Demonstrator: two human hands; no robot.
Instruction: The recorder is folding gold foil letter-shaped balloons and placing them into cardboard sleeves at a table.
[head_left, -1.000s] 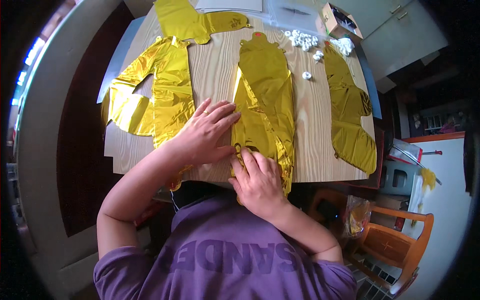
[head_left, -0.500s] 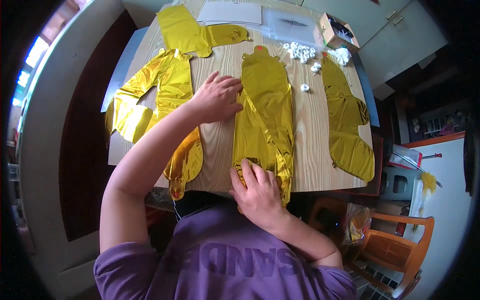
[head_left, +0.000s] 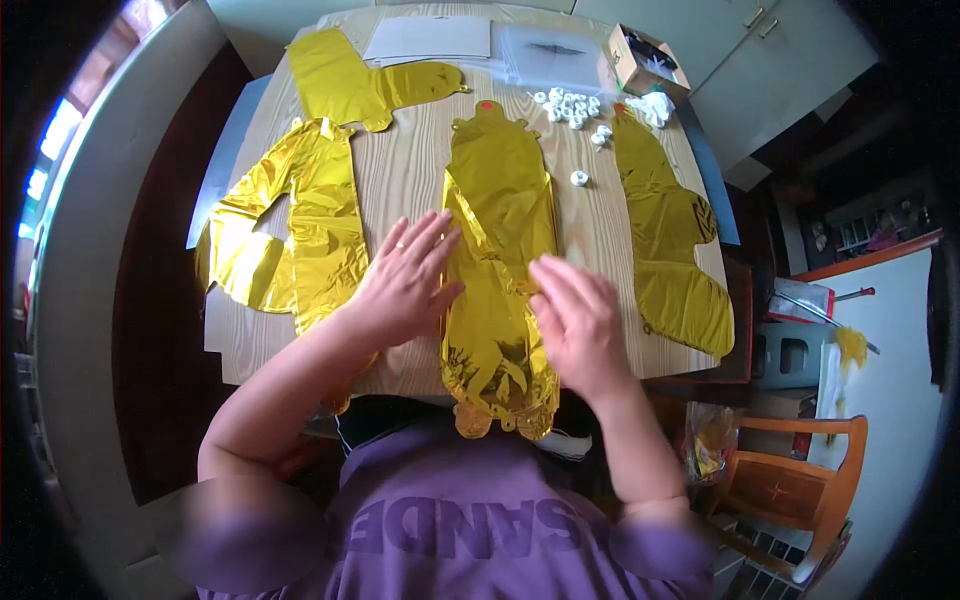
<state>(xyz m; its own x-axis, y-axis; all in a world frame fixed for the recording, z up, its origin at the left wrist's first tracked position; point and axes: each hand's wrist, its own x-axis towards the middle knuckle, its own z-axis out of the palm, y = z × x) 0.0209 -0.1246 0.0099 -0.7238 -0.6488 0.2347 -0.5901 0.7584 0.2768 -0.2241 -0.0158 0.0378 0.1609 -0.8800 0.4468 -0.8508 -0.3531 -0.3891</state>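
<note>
A flat gold foil balloon (head_left: 500,220) lies lengthwise in the middle of the table, with a red spot on its far tab. Its creased near end reaches past the table's front edge. My left hand (head_left: 408,285) is open along the balloon's left side, fingers stretched out and fingertips on the foil's edge. My right hand (head_left: 578,325) is at the right side, its fingers side by side and slightly bent, the thumb apart from them. Its fingertips are at the foil's right edge; whether they press on it I cannot tell.
More flat gold foil balloons lie at the far left (head_left: 325,80), the left (head_left: 325,210) and the right (head_left: 665,230). Small white round pieces (head_left: 570,105), white sheets (head_left: 428,40), clear plastic (head_left: 555,62) and a box (head_left: 650,65) sit at the back. A wooden chair (head_left: 790,480) stands right.
My right hand has moved from the balloon's near end up to its right edge. My left hand has come nearer to me along the left side. The near end now lies spread out.
</note>
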